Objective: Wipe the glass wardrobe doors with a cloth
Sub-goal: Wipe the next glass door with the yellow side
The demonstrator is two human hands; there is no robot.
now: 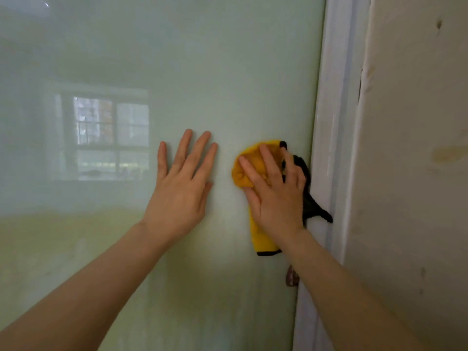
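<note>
A pale green glass wardrobe door fills most of the view and reflects a window. My left hand lies flat on the glass, fingers straight and spread. Just to its right, my right hand presses a yellow cloth with black edging against the glass, close to the door's right edge. The fingers lie fairly straight over the bunched cloth, whose tail hangs below the wrist. Part of the cloth is hidden under the hand.
A white door frame runs down the right side of the glass. Beyond it is a cream wall with cracked, stained paint. A small brown fitting shows at the door edge under my right forearm.
</note>
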